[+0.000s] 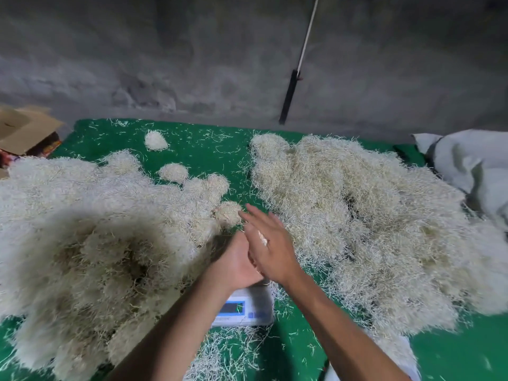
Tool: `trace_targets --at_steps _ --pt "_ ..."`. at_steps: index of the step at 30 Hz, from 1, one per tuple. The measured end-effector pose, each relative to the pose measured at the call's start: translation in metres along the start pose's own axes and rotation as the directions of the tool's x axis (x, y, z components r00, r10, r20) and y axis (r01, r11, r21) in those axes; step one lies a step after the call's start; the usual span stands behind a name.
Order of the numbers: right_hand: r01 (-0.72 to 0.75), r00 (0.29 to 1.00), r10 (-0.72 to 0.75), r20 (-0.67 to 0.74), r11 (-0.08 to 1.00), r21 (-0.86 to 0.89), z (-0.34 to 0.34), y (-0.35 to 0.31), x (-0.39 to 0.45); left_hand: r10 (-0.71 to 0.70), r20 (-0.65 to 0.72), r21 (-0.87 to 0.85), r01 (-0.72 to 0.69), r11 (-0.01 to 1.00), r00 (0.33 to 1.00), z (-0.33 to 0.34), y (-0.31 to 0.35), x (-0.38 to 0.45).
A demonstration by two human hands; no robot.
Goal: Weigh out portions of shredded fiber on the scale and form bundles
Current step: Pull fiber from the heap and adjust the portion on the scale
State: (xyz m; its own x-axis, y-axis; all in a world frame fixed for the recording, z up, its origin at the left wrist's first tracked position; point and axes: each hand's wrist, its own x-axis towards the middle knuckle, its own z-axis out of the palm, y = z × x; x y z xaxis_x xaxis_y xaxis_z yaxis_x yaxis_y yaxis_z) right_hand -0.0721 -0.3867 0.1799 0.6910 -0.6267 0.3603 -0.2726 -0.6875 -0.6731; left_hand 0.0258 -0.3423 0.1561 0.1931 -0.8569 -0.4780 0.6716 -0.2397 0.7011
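Nearest, the scale (247,307) sits on the green mat (209,149), its front display showing while both forearms cross above its platform, which is mostly hidden. Loose strands (228,350) litter the mat in front of it.

Just above the scale the two hands meet. The left hand (236,261) is seen from the back, and whether its fingers curl round anything I cannot tell, since the other hand covers them. The right hand (268,243) lies over it with fingers straight and spread, pointing up and left; it holds nothing that shows, though a few pale wisps cling to its back.

The right fingertips (248,210) almost touch a small rounded bundle (228,213), which lies just up and left of them at the edge of the left heap (82,229). That bundle has no clear long axis; it is a ball. The right hand is the nearer to it.

The right heap (357,221) lies right of the hands, close by the right wrist, so I judge a fresh portion would come most easily from that side.

Farther off, two more bundles (173,171) rest on bare mat.
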Motion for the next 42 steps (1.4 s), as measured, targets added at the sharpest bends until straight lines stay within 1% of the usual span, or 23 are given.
trace_targets --at_steps 1,3,4,5,6,7,8,9,11,12,13,14,16,17,18,19,20,22,24,27,34,37,42 --pt "-0.01 0.999 0.01 -0.035 1.0 0.009 -0.002 0.001 -0.006 0.005 0.052 -0.038 -0.003 0.999 0.999 -0.004 0.0 0.0" --pt "0.05 0.996 -0.046 -0.08 0.998 0.046 -0.002 -0.004 -0.012 0.095 -0.196 0.056 -0.085 0.995 0.976 -0.01 0.0 0.002" --pt "0.094 0.991 -0.09 -0.097 0.995 0.043 0.001 -0.01 -0.016 0.191 -0.259 0.048 -0.184 0.982 0.947 -0.013 -0.001 -0.004" --pt "0.144 0.982 -0.142 -0.125 0.989 0.014 0.005 -0.014 -0.015 0.192 -0.225 -0.068 -0.212 0.975 0.955 -0.006 -0.003 -0.005" --pt "0.159 0.97 -0.16 -0.181 0.987 -0.018 0.008 -0.023 -0.015 0.189 -0.123 -0.213 -0.212 0.954 0.974 0.002 -0.008 -0.006" --pt "0.127 0.956 -0.129 -0.262 0.992 -0.025 0.013 -0.023 -0.013 0.123 -0.047 -0.337 -0.132 0.932 0.991 0.008 -0.014 -0.006" --pt "0.048 0.946 -0.031 -0.323 0.998 0.044 0.013 -0.021 -0.01 0.019 -0.03 -0.444 -0.03 0.895 0.999 0.016 -0.016 -0.009" --pt "-0.033 0.935 0.101 -0.34 0.979 0.199 0.011 -0.021 -0.006 -0.049 0.013 -0.541 0.048 0.84 0.999 0.021 -0.016 -0.009" --pt "-0.177 0.935 0.274 -0.226 0.911 0.372 0.005 -0.024 0.013 -0.12 0.071 -0.567 0.139 0.812 0.99 0.013 -0.01 -0.019" --pt "-0.229 0.946 0.292 -0.138 0.908 0.352 0.002 -0.026 0.025 -0.114 0.073 -0.598 0.135 0.79 0.991 0.003 -0.007 -0.022" --pt "-0.24 0.948 0.296 -0.114 0.905 0.351 0.002 -0.03 0.039 -0.104 0.01 -0.627 0.087 0.774 0.995 -0.008 -0.004 -0.026" --pt "-0.208 0.95 0.279 -0.138 0.899 0.386 0.005 -0.039 0.058 -0.074 -0.072 -0.631 0.012 0.776 0.995 -0.026 -0.001 -0.032" --pt "-0.062 0.934 0.216 -0.286 0.884 0.464 0.009 -0.065 0.097 -0.084 -0.154 -0.66 -0.04 0.75 0.985 -0.039 0.001 -0.036" --pt "-0.001 0.936 0.173 -0.307 0.872 0.49 0.015 -0.082 0.117 -0.084 -0.182 -0.664 -0.06 0.745 0.98 -0.047 0.003 -0.04" --pt "0.007 0.951 0.152 -0.269 0.859 0.512 0.024 -0.098 0.135 -0.081 -0.189 -0.67 -0.068 0.74 0.979 -0.055 0.002 -0.042" --pt "-0.022 0.979 0.128 -0.16 0.842 0.539 0.038 -0.109 0.15 -0.07 -0.181 -0.676 -0.072 0.734 0.981 -0.062 0.003 -0.046" --pt "-0.088 0.994 0.11 -0.011 0.845 0.527 0.051 -0.115 0.164 -0.063 -0.179 -0.678 -0.077 0.731 0.982 -0.07 0.003 -0.049" --pt "-0.216 0.964 0.135 0.228 0.899 0.38 0.072 -0.111 0.174 -0.054 -0.206 -0.669 -0.1 0.736 0.977 -0.082 0.003 -0.053" --pt "-0.275 0.931 0.182 0.316 0.919 0.281 0.083 -0.091 0.159 -0.051 -0.233 -0.648 -0.116 0.753 0.971 -0.088 0.002 -0.051" --pt "-0.332 0.902 0.236 0.36 0.914 0.234 0.084 -0.042 0.122 -0.05 -0.244 -0.618 -0.116 0.777 0.968 -0.082 -0.002 -0.038" --pt "-0.465 0.883 0.434 0.179 0.861 0.208 0.043 0.086 0.029 -0.092 -0.162 -0.511 -0.004 0.859 0.983 -0.033 -0.022 0.027" --pt "-0.475 0.879 0.458 0.131 0.864 0.168 0.021 0.133 0.014 -0.144 -0.145 -0.469 0.06 0.881 0.979 -0.01 -0.029 0.065" --pt "-0.376 0.915 0.391 0.1 0.916 -0.139 -0.003 0.2 0.027 -0.133 -0.258 -0.338 0.04 0.94 0.957 0.019 -0.03 0.131"
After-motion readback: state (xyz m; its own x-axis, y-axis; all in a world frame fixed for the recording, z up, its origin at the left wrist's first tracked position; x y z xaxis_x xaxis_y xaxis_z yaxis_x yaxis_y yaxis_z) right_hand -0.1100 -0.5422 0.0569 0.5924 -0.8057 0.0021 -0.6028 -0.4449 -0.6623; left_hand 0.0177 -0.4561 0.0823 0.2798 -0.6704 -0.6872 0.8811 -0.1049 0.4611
